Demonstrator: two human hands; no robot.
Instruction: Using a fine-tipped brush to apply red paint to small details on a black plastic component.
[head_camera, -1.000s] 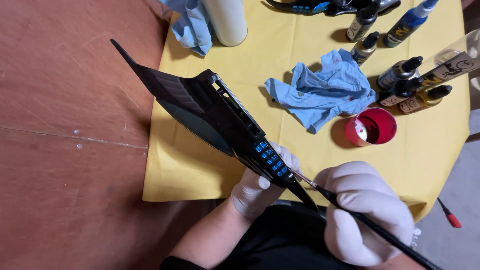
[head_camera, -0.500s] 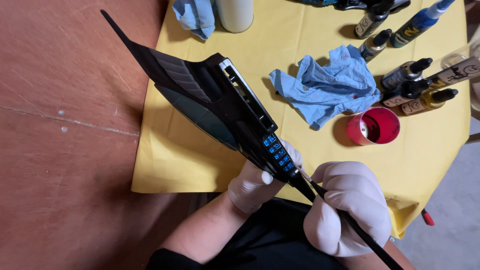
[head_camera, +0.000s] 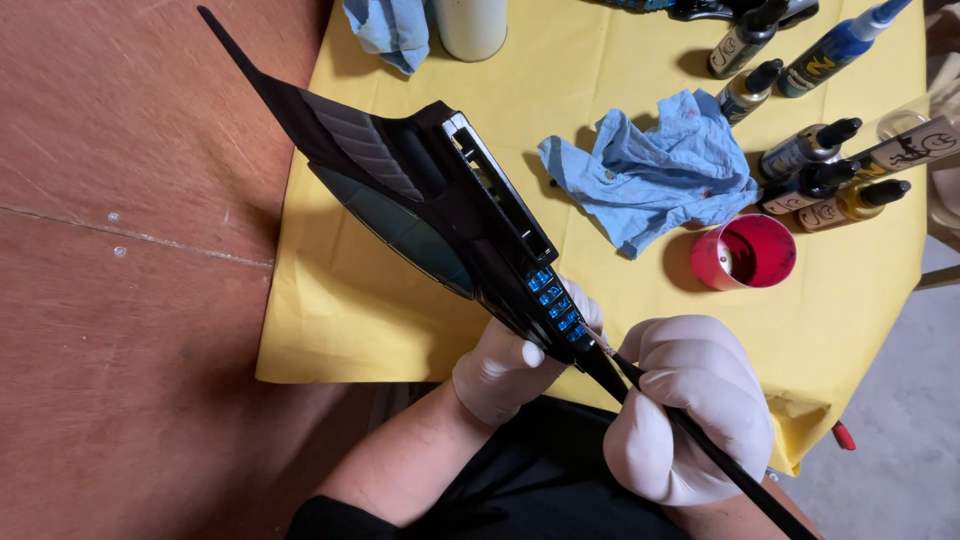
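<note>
A long black pointed model part (head_camera: 420, 200) with a row of small blue squares near its narrow end slants from upper left down to my hands. My left hand (head_camera: 510, 365), in a white glove, grips it from underneath just below the blue squares. In my right hand (head_camera: 690, 410), also gloved, is a thin black brush (head_camera: 720, 460); its tip touches the part beside the blue squares. Both hands hover over the near edge of the yellow cloth (head_camera: 340, 300).
A crumpled blue rag (head_camera: 650, 175) and a red cup (head_camera: 745, 250) lie on the cloth beyond my hands. Several small paint bottles (head_camera: 820, 165) stand at the right. A white cylinder (head_camera: 470, 25) and another blue rag (head_camera: 390, 30) are at the top. Brown wooden table (head_camera: 120, 250) lies left.
The black part has shifted slightly up and left in view, and my hands stay at its narrow end with the brush tip against it.
</note>
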